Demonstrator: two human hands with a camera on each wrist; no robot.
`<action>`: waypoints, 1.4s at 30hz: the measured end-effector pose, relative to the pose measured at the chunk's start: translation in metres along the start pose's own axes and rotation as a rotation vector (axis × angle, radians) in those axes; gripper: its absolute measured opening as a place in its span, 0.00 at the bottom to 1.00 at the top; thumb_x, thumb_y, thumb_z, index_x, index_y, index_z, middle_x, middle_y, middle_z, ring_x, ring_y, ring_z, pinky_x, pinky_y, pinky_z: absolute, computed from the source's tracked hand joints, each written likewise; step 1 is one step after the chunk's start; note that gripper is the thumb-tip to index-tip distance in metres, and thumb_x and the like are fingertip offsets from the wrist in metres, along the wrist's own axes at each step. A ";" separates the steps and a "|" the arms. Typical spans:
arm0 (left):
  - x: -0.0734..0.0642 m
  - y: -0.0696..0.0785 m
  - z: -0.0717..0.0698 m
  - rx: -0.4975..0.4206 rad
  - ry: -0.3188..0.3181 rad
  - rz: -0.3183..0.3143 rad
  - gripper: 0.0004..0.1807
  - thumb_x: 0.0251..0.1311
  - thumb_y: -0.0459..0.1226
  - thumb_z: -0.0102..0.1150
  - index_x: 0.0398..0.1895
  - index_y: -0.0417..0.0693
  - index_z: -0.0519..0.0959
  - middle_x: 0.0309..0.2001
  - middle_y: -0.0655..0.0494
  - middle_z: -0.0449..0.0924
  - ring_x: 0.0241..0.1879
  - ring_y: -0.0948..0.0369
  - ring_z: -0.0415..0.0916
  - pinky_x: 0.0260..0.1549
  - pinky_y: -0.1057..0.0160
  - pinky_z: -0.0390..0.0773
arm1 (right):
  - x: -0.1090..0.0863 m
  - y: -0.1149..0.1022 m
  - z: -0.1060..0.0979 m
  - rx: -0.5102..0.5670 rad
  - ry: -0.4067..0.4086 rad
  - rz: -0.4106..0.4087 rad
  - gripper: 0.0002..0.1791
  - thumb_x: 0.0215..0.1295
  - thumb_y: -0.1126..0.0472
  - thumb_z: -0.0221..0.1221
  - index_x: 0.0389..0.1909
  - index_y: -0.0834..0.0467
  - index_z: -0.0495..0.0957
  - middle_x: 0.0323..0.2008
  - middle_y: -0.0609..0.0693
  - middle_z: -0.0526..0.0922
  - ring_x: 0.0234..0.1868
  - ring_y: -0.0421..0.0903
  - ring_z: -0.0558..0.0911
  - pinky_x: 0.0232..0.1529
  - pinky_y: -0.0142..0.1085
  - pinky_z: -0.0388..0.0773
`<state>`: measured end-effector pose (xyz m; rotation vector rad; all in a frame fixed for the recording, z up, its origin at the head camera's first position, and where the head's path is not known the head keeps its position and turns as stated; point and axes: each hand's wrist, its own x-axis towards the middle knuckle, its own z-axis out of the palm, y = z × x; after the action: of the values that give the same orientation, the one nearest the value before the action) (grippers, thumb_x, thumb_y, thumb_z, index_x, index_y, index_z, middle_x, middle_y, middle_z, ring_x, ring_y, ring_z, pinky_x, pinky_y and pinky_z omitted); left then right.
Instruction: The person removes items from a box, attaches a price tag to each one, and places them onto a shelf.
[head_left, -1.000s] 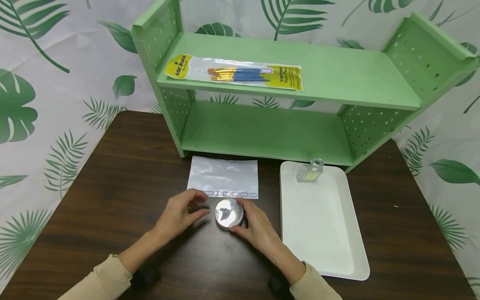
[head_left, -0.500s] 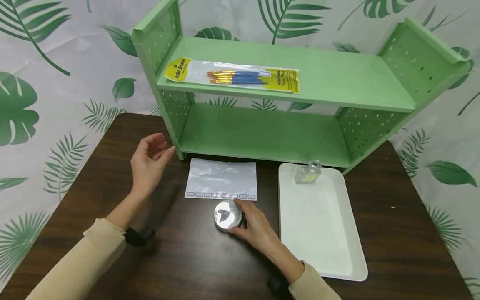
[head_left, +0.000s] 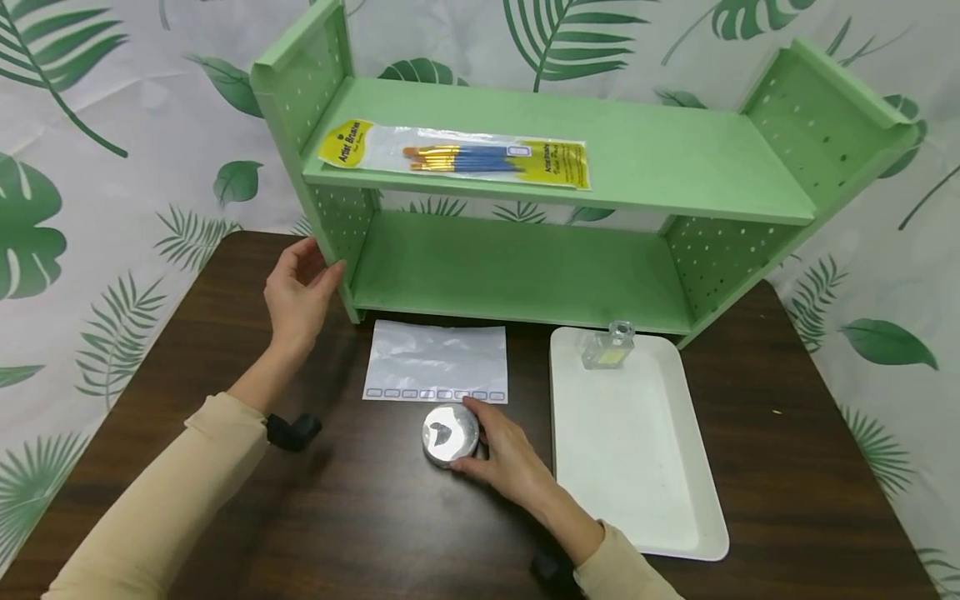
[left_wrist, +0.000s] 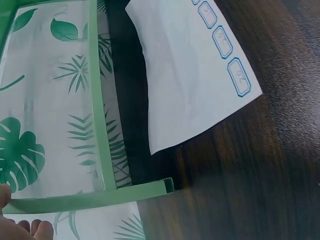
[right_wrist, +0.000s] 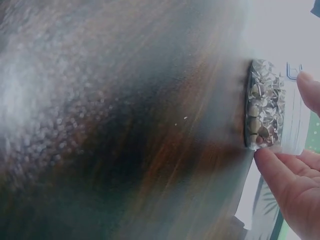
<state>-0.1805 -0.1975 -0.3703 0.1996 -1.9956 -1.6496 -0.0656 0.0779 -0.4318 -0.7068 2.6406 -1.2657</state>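
My left hand (head_left: 295,296) is at the front left edge of the green two-tier shelf (head_left: 517,265). In the left wrist view, its thumb and fingers lie on either side of the shelf's upright (left_wrist: 65,202), pinching it. On the table, my right hand (head_left: 510,457) holds a small round tub (head_left: 450,434) between thumb and fingers, from its right side. The tub is clear-walled and shines silver on top in the head view. Small shiny metal pieces (right_wrist: 262,112), looking like thumbtacks, fill its lower part in the right wrist view.
A white plastic sheet (head_left: 437,360) with a row of printed boxes lies behind the tub. To the right, a white tray (head_left: 637,467) carries a small glass bottle (head_left: 609,346) at its back. Packaged artist brushes (head_left: 457,157) lie on the upper shelf.
My left hand has moved from beside the tub, up and left, onto the shelf's left side. The right hand has stayed on the tub. The head view has shifted slightly.
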 end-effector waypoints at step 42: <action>0.004 -0.005 0.006 0.138 0.051 0.109 0.15 0.56 0.31 0.63 0.46 0.33 0.78 0.41 0.42 0.82 0.33 0.78 0.72 0.35 0.81 0.72 | -0.003 0.001 0.003 0.030 0.036 0.039 0.39 0.39 0.60 0.75 0.53 0.65 0.68 0.48 0.58 0.79 0.49 0.50 0.80 0.46 0.32 0.80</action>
<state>-0.1880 -0.1956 -0.3746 0.1777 -2.0459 -1.4271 -0.0623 0.0779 -0.4346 -0.6306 2.6445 -1.3166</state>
